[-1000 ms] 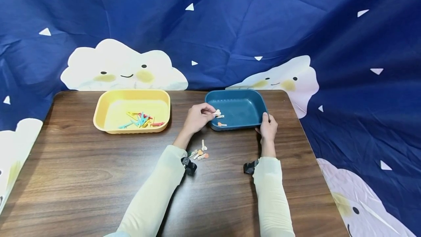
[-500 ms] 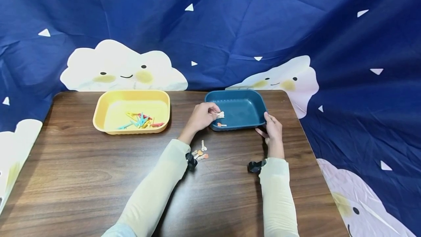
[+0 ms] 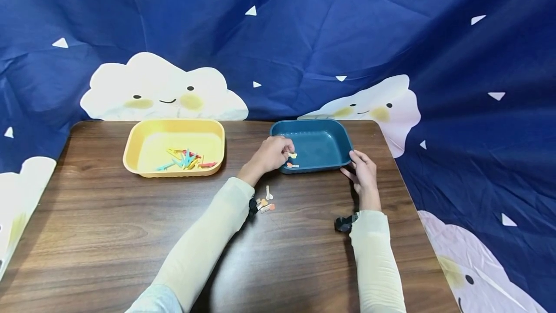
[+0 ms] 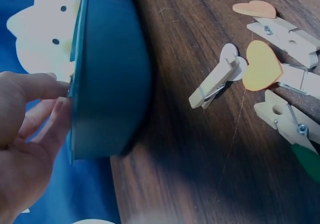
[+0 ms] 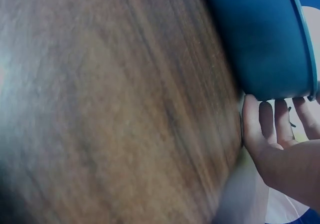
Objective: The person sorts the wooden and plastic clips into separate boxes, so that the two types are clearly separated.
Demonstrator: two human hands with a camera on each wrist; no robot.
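At the near-left rim of the dark blue tray [image 3: 323,129], the left hand [image 3: 270,155] pinches a small yellow-tipped clothespin [image 3: 291,155] between thumb and fingertips, holding it just over the rim so that it pokes inward above the tray floor. Its long axis runs roughly left to right, pointing away from the hand toward the tray's middle. An orange-tipped clothespin [image 3: 292,164] already lies in the tray, just below the held one, close to the near wall.

The right hand [image 3: 362,173] sits at the tray's near-right corner — fingers straight and relaxed, tips touching or almost touching the outside wall; in the right wrist view they lie beside the tray [image 5: 260,38], not curled round it. The left hand is plainly the nearer one to both clothespins.

The left forearm crosses the counter [image 3: 108,235] at a slant, wrist raised, knuckles up. Just beside that wrist, a cluster of loose heart-tipped wooden clothespins [image 4: 260,68] lies on the wood — well short of the tray. Far left stands a yellow tray [image 3: 130,153] with coloured clothespins [image 3: 187,158] heaped in it.
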